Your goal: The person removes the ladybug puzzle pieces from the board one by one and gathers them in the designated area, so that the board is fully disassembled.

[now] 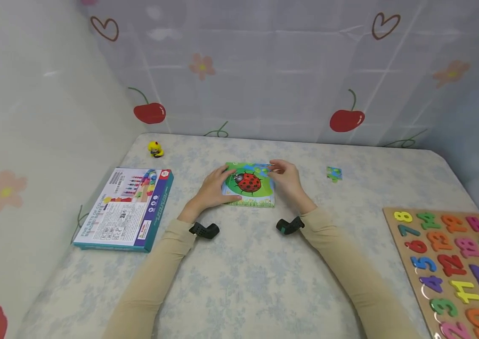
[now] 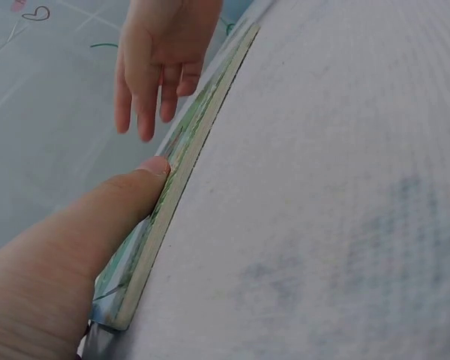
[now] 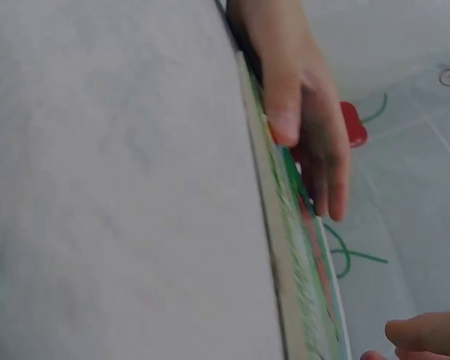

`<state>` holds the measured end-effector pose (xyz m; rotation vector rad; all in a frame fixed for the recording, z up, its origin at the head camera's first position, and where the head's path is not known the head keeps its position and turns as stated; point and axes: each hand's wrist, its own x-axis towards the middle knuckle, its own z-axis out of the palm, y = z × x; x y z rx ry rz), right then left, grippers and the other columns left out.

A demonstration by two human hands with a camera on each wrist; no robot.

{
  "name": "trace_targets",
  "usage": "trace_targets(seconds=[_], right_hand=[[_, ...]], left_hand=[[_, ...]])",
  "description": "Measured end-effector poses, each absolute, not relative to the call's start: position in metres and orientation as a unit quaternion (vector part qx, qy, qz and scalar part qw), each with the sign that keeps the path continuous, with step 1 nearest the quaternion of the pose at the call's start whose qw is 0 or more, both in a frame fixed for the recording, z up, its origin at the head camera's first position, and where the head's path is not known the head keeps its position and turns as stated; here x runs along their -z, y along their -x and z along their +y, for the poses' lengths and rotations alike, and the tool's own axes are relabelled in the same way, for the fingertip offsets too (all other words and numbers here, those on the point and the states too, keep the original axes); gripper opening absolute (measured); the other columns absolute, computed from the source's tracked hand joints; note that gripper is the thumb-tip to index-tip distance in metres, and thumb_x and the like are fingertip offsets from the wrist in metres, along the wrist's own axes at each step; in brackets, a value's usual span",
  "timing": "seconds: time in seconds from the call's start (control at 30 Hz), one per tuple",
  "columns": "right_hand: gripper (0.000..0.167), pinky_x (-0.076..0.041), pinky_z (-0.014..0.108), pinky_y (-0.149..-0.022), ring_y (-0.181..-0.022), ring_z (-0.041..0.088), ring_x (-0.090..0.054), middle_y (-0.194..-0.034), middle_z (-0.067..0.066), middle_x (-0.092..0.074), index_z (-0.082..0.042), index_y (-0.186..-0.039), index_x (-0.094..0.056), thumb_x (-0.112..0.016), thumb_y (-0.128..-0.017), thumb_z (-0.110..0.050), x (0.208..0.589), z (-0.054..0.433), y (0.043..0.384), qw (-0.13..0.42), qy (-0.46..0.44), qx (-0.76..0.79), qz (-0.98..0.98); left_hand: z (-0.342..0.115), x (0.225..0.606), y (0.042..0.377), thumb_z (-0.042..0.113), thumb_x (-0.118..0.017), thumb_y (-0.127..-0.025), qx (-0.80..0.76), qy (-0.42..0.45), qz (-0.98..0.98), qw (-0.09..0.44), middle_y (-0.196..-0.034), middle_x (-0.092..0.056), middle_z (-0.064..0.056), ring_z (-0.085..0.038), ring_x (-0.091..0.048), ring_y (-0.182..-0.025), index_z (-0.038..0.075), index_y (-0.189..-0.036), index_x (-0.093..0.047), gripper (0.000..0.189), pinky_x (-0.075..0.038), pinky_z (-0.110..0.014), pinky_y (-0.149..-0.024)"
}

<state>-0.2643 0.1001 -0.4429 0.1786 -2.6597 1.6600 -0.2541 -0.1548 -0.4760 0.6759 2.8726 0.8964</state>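
Head view sets the ladybird puzzle (image 1: 249, 182) flat on the table (image 1: 247, 273), the left hand (image 1: 213, 188) spread over its nine o'clock side, thumb and fingers apart and resting on it, while the right hand (image 1: 288, 180) is at its two o'clock corner, fingers loosely extended and apparently pinching nothing. The step in hand looks like steadying the puzzle while fitting or pressing at that corner. With a loose piece (image 1: 334, 173) lying apart at three o'clock, the next move probably calls for a light fingertip pinch there.
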Motion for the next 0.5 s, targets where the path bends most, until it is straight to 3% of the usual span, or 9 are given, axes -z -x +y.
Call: trace_targets(seconds=[0.27, 0.5], right_hand=[[0.047, -0.053, 0.045, -0.085, -0.103, 0.036, -0.059, -0.125, 0.024, -0.06, 0.002, -0.133, -0.053, -0.064, -0.088, -0.003, 0.45, 0.072, 0.264, 0.016, -0.096, -0.472, -0.876], [0.043, -0.052, 0.044, -0.084, -0.102, 0.035, -0.058, -0.119, 0.024, -0.062, 0.002, -0.13, -0.055, -0.063, -0.088, -0.001, 0.447, 0.061, 0.27, 0.014, -0.093, -0.446, -0.89]], left_hand=[[-0.15, 0.473, 0.255, 0.048, -0.074, -0.078, -0.293, -0.228, 0.928, 0.025, -0.159, -0.021, -0.01, -0.033, -0.017, -0.147, 0.018, -0.149, -0.033, 0.087, -0.017, -0.058, -0.119], [-0.154, 0.474, 0.255, 0.046, -0.074, -0.079, -0.287, -0.232, 0.929, 0.019, -0.157, -0.025, -0.009, -0.032, -0.019, -0.147, 0.015, -0.142, -0.045, 0.076, -0.017, -0.054, -0.12]])
